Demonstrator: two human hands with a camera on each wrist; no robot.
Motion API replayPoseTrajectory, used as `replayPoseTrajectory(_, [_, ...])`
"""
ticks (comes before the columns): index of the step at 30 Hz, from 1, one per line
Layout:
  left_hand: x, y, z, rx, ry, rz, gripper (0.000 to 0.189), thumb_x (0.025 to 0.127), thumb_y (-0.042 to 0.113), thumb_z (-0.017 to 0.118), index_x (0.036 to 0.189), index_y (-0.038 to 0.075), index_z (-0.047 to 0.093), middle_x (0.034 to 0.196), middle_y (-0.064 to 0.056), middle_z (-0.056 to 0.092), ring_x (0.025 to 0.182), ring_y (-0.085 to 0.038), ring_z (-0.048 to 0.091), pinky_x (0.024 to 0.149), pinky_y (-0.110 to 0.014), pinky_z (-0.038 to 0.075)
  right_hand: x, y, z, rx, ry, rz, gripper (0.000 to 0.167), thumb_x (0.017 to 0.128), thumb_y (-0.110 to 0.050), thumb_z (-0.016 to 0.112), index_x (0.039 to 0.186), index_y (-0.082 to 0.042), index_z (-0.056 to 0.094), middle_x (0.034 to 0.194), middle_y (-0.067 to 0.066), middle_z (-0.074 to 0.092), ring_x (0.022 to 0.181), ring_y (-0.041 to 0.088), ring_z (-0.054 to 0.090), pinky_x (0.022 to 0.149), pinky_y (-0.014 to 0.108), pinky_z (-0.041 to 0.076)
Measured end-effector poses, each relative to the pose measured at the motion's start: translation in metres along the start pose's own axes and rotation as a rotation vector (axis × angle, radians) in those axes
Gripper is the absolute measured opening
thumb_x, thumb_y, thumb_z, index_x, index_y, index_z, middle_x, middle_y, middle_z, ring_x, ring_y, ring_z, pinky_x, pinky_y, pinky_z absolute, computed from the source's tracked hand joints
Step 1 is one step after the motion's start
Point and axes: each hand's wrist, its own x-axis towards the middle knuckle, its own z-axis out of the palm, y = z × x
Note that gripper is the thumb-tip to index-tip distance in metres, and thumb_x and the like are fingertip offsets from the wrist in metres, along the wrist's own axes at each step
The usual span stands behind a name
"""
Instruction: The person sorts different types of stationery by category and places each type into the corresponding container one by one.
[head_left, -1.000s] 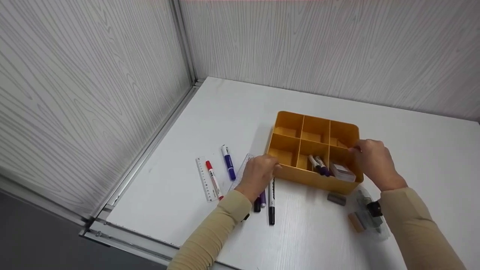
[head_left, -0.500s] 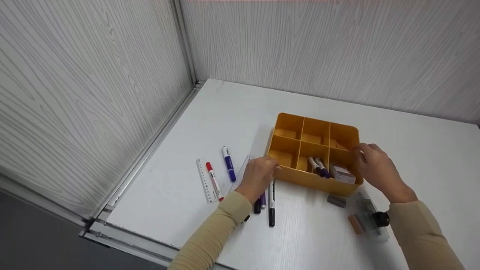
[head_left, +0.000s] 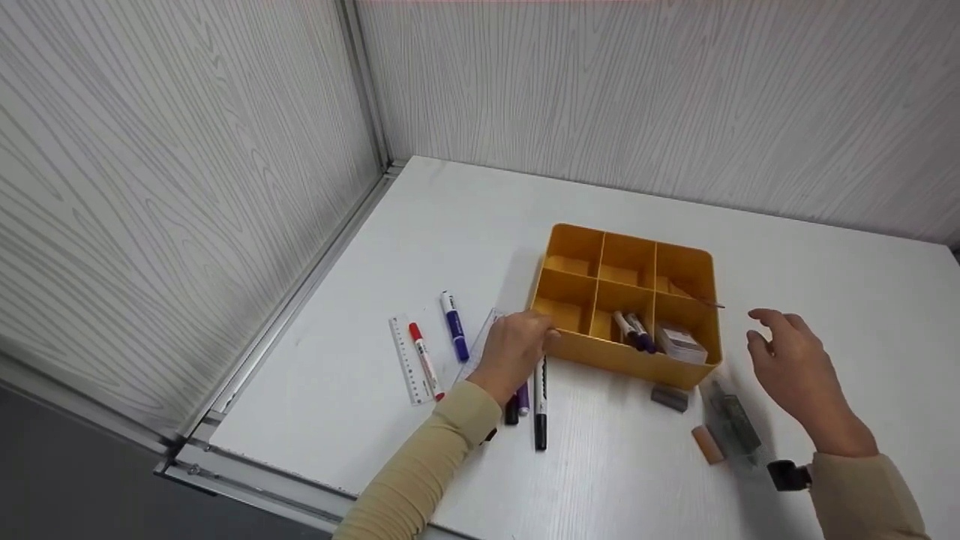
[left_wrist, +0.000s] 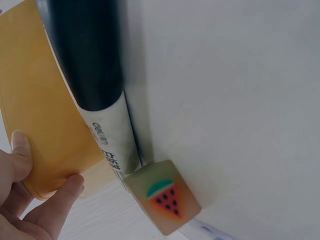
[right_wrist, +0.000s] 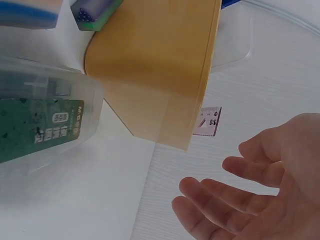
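A yellow-orange organizer box [head_left: 615, 358] with several compartments stands on the table. My left hand [head_left: 517, 341] grips its near left corner; the left wrist view shows the thumb and fingers on either side of the wall [left_wrist: 45, 100]. My right hand [head_left: 799, 364] is off to the right, apart from the box, fingers loosely bent and holding nothing. A flat, ruler-marked piece [right_wrist: 209, 121] pokes out past the box's right rim. Inside the front compartments lie two small white-and-purple markers [head_left: 634, 331] and a clear case [head_left: 681, 345].
Left of the box lie a clear ruler [head_left: 409, 364], a red marker [head_left: 424, 360] and a blue marker [head_left: 454, 328]. A black marker [head_left: 541, 427], a grey eraser [head_left: 669, 398], an orange block [head_left: 707, 444] and a clear case with green label [head_left: 739, 427] lie in front. A watermelon-print block [left_wrist: 165, 197] is near the left wrist.
My right hand has let go of the box's right side and drawn back toward the lower right, leaving the marked piece sticking out. The left hand keeps its grip.
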Motion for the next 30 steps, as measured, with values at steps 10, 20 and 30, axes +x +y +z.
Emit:
replayPoseTrajectory(10, [-0.002, -0.003, 0.000, -0.034, 0.054, 0.042, 0.028, 0.097, 0.029, 0.060, 0.083, 0.008, 0.071, 0.070, -0.002, 0.066, 0.060, -0.015, 0.057, 0.059, -0.029, 0.050, -0.037, 0.006, 0.009, -0.041, -0.095, 0.069, 0.045, 0.098, -0.016, 0.055, 0.133, 0.010, 0.047, 0.124, 0.038, 0.049, 0.091, 0.041, 0.062, 0.063, 0.043, 0.053])
replayPoseTrajectory(20, [-0.003, -0.001, 0.001, -0.027, 0.042, 0.035, 0.027, 0.096, 0.028, 0.061, 0.081, 0.008, 0.071, 0.069, -0.003, 0.066, 0.060, -0.015, 0.056, 0.058, -0.029, 0.048, -0.062, 0.007, 0.023, -0.089, -0.214, 0.138, 0.043, 0.095, -0.021, 0.063, 0.129, 0.004, 0.056, 0.128, 0.035, 0.050, 0.095, 0.040, 0.064, 0.065, 0.044, 0.054])
replayPoseTrajectory(30, [-0.002, 0.000, -0.001, -0.007, 0.013, 0.005, 0.024, 0.096, 0.028, 0.062, 0.088, 0.009, 0.074, 0.077, -0.004, 0.071, 0.067, -0.017, 0.064, 0.064, -0.031, 0.053, -0.073, 0.005, 0.034, -0.175, -0.322, 0.226, 0.053, 0.089, -0.022, 0.070, 0.132, 0.004, 0.053, 0.125, 0.035, 0.050, 0.102, 0.043, 0.059, 0.080, 0.056, 0.052])
